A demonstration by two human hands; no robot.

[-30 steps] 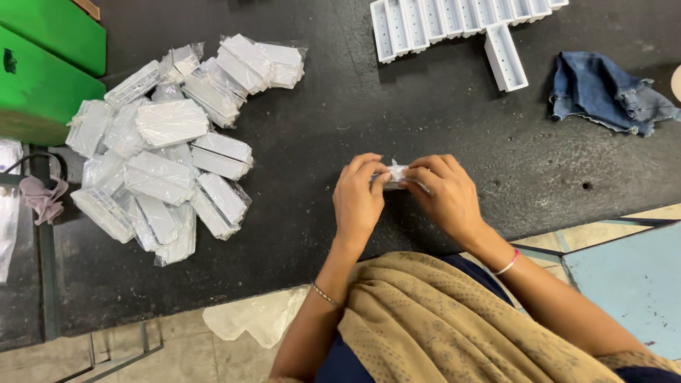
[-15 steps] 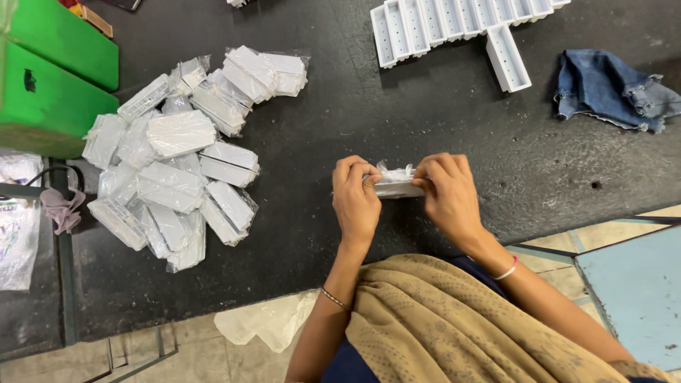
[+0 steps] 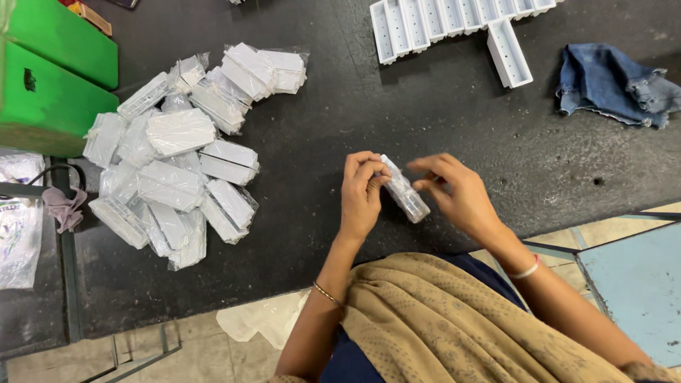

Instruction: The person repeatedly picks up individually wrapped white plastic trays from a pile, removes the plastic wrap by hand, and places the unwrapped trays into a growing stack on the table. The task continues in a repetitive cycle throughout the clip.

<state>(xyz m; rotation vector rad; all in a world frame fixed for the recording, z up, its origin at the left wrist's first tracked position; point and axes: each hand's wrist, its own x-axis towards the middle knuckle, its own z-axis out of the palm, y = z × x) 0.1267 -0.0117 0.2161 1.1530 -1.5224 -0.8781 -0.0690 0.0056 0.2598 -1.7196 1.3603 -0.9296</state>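
Bagged part held at frame centre.
Our left hand (image 3: 360, 195) fingers grip the packet (image 3: 404, 189); right hand (image 3: 457, 195) fingers narrow, touching it above the bench (image 3: 454, 120).

One wrapped white part (image 3: 404, 189) between fingers (image 3: 374, 170); roughly twenty in pile (image 3: 177, 152) leftward; one denim rag (image 3: 610, 84); two green bins (image 3: 50, 78).

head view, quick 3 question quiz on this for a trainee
1. True or false: the left hand grips one end of the small bagged white part.
2. Where does the pile of bagged parts lie: A) to the person's left, B) to the right, C) on the green bin?
3. What cloth lies at the black table's far right?

Key: 1 true; 2 A; 3 the blue denim rag.
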